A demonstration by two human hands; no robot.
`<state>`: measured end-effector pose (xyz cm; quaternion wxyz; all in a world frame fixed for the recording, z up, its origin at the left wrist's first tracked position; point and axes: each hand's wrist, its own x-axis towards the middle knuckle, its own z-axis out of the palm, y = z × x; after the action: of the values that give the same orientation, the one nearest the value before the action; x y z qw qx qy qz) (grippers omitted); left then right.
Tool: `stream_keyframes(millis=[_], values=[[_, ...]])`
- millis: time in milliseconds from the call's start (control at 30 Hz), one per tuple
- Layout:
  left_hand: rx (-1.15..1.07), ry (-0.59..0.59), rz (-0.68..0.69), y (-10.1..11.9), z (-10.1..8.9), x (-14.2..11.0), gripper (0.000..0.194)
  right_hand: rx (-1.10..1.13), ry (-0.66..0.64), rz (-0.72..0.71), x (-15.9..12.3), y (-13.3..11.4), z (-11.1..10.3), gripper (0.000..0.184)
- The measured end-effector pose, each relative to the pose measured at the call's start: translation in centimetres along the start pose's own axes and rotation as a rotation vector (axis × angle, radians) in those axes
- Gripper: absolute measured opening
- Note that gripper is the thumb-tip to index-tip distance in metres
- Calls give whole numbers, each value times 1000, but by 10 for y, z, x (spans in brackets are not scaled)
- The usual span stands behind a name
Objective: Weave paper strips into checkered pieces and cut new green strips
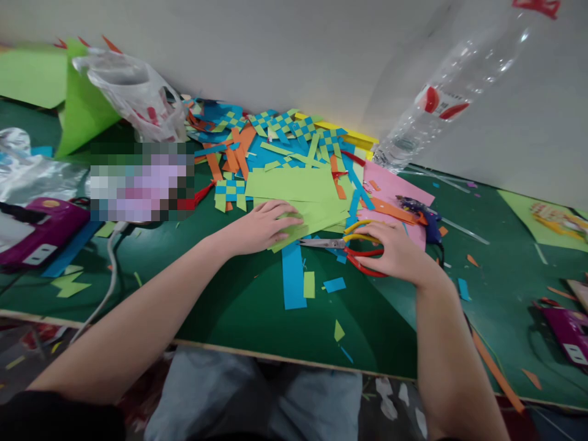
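My left hand (pixel 271 225) lies palm down on a stack of light green paper sheets (pixel 303 187), its fingers stretched out over the top sheet. On the right, my right hand (pixel 395 248) is closed on the yellow and red handles of a pair of scissors (pixel 328 243). Their blades point left, just below the lower edge of the green paper and near my left fingers. A blue paper strip (pixel 294 278) lies below the blades, beside a small green paper piece (pixel 309 285) and a small blue scrap (pixel 334 285).
Woven blue-and-green paper pieces (pixel 280 125) and orange strips pile up by the wall. A plastic bottle (pixel 441 110) leans at the right of pink paper (pixel 395 184). At left are a plastic bag (pixel 138 98), a white cable (pixel 113 257) and a purple device (pixel 52 233).
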<state>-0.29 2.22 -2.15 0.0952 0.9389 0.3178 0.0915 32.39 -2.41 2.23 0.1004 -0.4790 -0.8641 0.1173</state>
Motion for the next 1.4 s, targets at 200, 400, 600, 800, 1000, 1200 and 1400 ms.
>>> stream_keyframes(millis=[200, 400, 600, 800, 1000, 1200, 1400], values=[[-6, -15, 16, 0, -1, 2, 40, 33, -19, 15, 1, -5, 4, 35], [-5, 8, 38, -2, 0, 2, 38, 38, -37, 20, 7, -15, 15, 40], [-9, 8, 32, -3, -1, 2, 36, 34, -72, 2, 10, -17, 22, 43], [-7, 7, 43, -4, -1, 2, 36, 7, -59, -9, 10, -18, 23, 42], [-24, 8, 46, -6, -1, 2, 35, -7, -49, -38, 11, -22, 27, 40], [-15, -1, 51, -7, 0, 2, 35, 8, -60, -51, 13, -23, 25, 40], [-2, -2, 57, -6, 0, 2, 35, 19, -104, -41, 12, -21, 24, 39]])
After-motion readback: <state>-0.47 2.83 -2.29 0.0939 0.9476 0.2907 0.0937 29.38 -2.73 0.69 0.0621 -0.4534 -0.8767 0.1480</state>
